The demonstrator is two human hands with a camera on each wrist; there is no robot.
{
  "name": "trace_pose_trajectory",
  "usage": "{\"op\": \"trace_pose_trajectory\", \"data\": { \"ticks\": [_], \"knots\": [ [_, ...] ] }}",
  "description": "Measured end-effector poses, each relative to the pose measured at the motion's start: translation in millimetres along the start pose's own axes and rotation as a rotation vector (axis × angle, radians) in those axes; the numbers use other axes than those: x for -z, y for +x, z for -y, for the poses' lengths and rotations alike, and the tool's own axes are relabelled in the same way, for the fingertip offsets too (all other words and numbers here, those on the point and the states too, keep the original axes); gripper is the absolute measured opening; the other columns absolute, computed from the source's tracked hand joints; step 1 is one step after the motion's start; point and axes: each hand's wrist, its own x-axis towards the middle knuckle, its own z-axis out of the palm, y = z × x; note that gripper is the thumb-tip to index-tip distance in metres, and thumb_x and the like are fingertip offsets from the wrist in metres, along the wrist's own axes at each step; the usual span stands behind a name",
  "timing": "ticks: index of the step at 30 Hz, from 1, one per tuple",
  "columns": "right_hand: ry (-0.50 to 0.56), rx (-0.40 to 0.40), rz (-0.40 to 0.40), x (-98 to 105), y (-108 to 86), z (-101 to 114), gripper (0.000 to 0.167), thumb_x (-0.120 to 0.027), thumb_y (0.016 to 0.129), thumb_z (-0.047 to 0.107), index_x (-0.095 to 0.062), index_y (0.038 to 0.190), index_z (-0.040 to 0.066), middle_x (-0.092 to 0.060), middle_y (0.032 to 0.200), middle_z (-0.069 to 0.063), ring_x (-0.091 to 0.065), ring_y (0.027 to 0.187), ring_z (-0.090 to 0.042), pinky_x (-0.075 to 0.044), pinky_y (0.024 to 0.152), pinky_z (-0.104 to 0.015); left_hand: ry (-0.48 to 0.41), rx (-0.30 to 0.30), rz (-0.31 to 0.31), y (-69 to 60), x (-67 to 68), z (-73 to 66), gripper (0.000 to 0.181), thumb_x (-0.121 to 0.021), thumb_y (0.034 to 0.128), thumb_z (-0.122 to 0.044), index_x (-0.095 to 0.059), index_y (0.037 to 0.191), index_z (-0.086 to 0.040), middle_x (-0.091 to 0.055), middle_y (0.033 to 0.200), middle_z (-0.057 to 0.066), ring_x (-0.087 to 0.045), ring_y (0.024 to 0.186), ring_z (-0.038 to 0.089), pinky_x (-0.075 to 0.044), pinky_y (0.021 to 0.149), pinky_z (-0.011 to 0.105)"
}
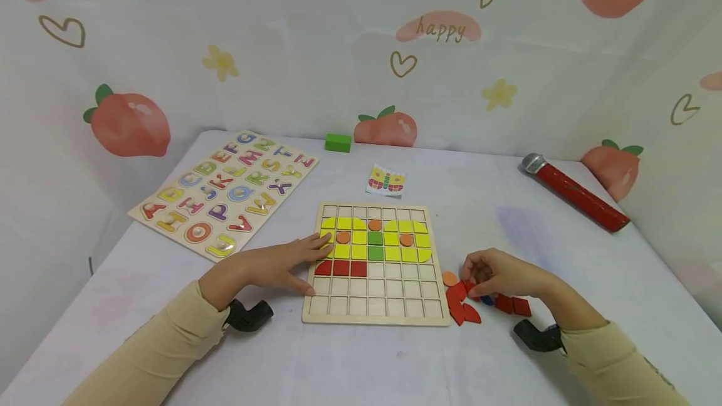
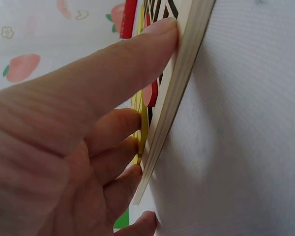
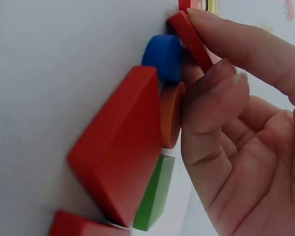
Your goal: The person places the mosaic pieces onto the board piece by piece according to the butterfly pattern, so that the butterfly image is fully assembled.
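A wooden grid board (image 1: 395,309) lies on the table. Yellow, green, orange and red pieces fill several of its cells. My left hand (image 1: 282,265) rests on the board's left edge, fingers extended over the yellow pieces (image 1: 344,252) and thumb on the lower rim. To the right of the board, my right hand (image 1: 502,273) pinches a small red piece (image 3: 191,39) between thumb and index finger. Around it lie loose red pieces (image 1: 455,296), an orange disc (image 1: 449,278), a blue piece (image 3: 163,56) and a green piece (image 3: 156,194). The held piece's full shape is partly hidden.
A small picture card (image 1: 386,180) of a butterfly pattern lies behind the board. An alphabet puzzle board (image 1: 225,196) is at the left, a green block (image 1: 338,143) at the back, and a red microphone (image 1: 581,196) at the right. A printed cloth (image 1: 310,49) hangs behind.
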Motion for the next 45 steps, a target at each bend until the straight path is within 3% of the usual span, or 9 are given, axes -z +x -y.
{"op": "trace_pose_trajectory", "data": {
  "ticks": [8,15,25,31,39,45],
  "knots": [
    [-0.075,-0.049,-0.072,8,-6.8,5,0.021,-0.073,0.079,0.018,-0.062,0.093,0.007,-0.057,0.082,-0.003,-0.054,0.071,-0.016,-0.051,0.058,-0.023,-0.018,0.001,0.003,-0.1,-0.4,0.5,0.081,-0.066,0.0839,-0.038,-0.025,0.148,-0.014,-0.009,0.158,0.004,-0.002,0.146,0.028,-0.014,0.116,0.051],
    [-0.081,-0.05,-0.132,19,-23.3,-13,0.031,-0.074,0.078,0.017,-0.063,0.103,0.002,-0.06,0.094,-0.005,-0.054,0.08,-0.017,-0.052,0.062,-0.022,-0.027,-0.002,0.002,-0.3,-0.2,0.3,0.081,-0.067,0.0836,-0.036,-0.025,0.148,-0.013,-0.009,0.158,0.004,-0.002,0.146,0.028,-0.013,0.116,0.051],
    [-0.08,-0.064,-0.091,25,-25.5,-29,0.03,-0.075,0.075,0.012,-0.057,0.098,0.003,-0.057,0.09,-0.004,-0.052,0.082,-0.018,-0.052,0.065,-0.022,-0.021,0.005,0.001,-2.2,0.4,0.7,0.081,-0.067,0.0837,-0.037,-0.025,0.148,-0.013,-0.01,0.158,0.004,-0.003,0.146,0.029,-0.014,0.116,0.051],
    [-0.046,-0.023,-0.092,33,-22.9,-24,0.022,-0.07,0.081,0.013,-0.055,0.091,0.001,-0.058,0.081,-0.004,-0.052,0.07,-0.013,-0.05,0.059,-0.023,-0.019,-0.003,0.002,-2.1,1.4,-1.3,0.08,-0.067,0.0842,-0.037,-0.025,0.148,-0.013,-0.01,0.158,0.005,-0.003,0.146,0.03,-0.014,0.116,0.051],
    [0.038,-0.019,-0.108,28,9.2,5,0.022,-0.066,0.086,0.016,-0.058,0.097,-0.002,-0.062,0.083,-0.006,-0.059,0.074,-0.017,-0.055,0.069,-0.024,-0.016,0.0,-0.001,-1.3,1.1,-0.8,0.08,-0.067,0.0837,-0.037,-0.025,0.148,-0.014,-0.01,0.158,0.003,-0.003,0.146,0.029,-0.014,0.116,0.051],
    [0.068,0.036,-0.007,10,42.0,40,0.018,-0.064,0.087,0.014,-0.06,0.096,-0.001,-0.063,0.08,-0.006,-0.06,0.07,-0.017,-0.056,0.07,-0.027,-0.016,0.001,0.002,-0.7,0.7,-0.5,0.08,-0.067,0.084,-0.037,-0.025,0.148,-0.014,-0.009,0.158,0.003,-0.003,0.146,0.029,-0.014,0.116,0.051]
  ]
}}
